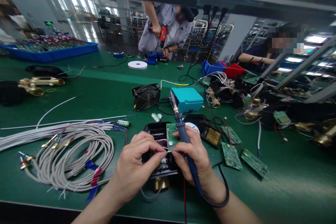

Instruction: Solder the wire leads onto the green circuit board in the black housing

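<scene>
Soldering iron (183,136) with a blue handle and a metal tip pointing up and away sits in the right hand (195,157), whose fingers are wrapped round the handle; its black cord loops past the wrist. The left hand (136,166) has its fingertips pinched together on thin wires at a small green circuit board (172,135), which stands over a black housing (160,154) with a brass fitting beneath, near the front middle of the green tabletop (105,98). A coil of grey cables (76,157) lies to the left, a small black fan (146,96) and a teal soldering station (187,99) behind, and loose circuit boards (231,154) to the right. Across the tabletop a person holds a red drill (163,34) in a bright workshop hall.
</scene>
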Tool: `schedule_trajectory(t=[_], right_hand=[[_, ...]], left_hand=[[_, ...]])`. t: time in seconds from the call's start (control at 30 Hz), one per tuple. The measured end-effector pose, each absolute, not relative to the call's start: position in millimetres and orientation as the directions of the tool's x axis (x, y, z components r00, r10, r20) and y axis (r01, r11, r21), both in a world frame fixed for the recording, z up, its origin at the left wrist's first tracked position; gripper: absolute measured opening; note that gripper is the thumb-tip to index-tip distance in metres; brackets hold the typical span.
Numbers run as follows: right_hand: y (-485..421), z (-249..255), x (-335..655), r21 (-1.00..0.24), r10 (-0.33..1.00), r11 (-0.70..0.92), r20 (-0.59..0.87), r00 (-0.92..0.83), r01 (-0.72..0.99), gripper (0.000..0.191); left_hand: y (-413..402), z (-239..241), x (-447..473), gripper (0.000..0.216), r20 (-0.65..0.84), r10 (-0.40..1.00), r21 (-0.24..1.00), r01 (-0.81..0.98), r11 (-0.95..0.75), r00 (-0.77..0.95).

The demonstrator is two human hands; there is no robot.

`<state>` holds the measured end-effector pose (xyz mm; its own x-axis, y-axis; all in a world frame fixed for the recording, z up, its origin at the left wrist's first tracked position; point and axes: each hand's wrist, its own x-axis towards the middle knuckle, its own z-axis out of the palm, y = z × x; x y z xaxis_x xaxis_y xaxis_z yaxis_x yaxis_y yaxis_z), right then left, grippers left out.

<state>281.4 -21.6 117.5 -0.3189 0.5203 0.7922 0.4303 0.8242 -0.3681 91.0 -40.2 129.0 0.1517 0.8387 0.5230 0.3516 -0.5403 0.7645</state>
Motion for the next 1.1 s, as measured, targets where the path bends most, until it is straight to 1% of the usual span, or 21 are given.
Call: schedule_trajectory(t=[0.07,0.13,0.27,0.33,0.47,0.5,0.6,0.67,0.8,0.93,1.1], right_hand=[[-20,116,284,-0.382,0.518,0.822,0.809,-0.277,0.422,0.017],[-19,113,289,-0.422,0.535,0.810,0.817,-0.217,0.408,0.025],[-18,111,298,-0.559,0.602,0.738,0.798,0.005,0.377,0.040],[-15,116,301,-0.605,0.588,0.733,0.793,0.159,0.309,0.038],[-12,134,308,-0.617,0.491,0.765,0.744,0.452,0.186,0.020],[-13,138,310,-0.626,0.474,0.761,0.717,0.511,0.171,0.019],[-19,144,314,-0.668,0.455,0.736,0.609,0.649,0.111,0.024],[-23,144,315,-0.688,0.473,0.724,0.553,0.685,0.056,0.025],[-24,139,311,-0.694,0.530,0.719,0.531,0.661,-0.019,0.021],[-22,137,308,-0.733,0.589,0.678,0.499,0.636,-0.053,0.022],[-22,137,307,-0.734,0.609,0.676,0.507,0.610,-0.064,0.022]], left_hand=[[-39,130,91,0.014,0.521,0.837,0.761,0.354,-0.543,0.165],[-39,131,92,0.015,0.519,0.838,0.755,0.367,-0.543,0.172],[-38,130,93,0.014,0.480,0.857,0.776,0.365,-0.514,0.186],[-38,128,94,0.014,0.480,0.855,0.769,0.375,-0.517,0.194],[-38,124,95,0.014,0.505,0.843,0.745,0.401,-0.533,0.184],[-38,123,95,0.014,0.504,0.845,0.748,0.399,-0.530,0.177],[-38,123,96,0.014,0.501,0.848,0.756,0.391,-0.525,0.172],[-38,123,96,0.014,0.504,0.846,0.752,0.394,-0.528,0.172],[-37,123,96,0.015,0.502,0.846,0.742,0.412,-0.528,0.180],[-37,123,96,0.014,0.505,0.844,0.739,0.413,-0.532,0.183],[-37,122,97,0.015,0.516,0.837,0.729,0.419,-0.541,0.183]])
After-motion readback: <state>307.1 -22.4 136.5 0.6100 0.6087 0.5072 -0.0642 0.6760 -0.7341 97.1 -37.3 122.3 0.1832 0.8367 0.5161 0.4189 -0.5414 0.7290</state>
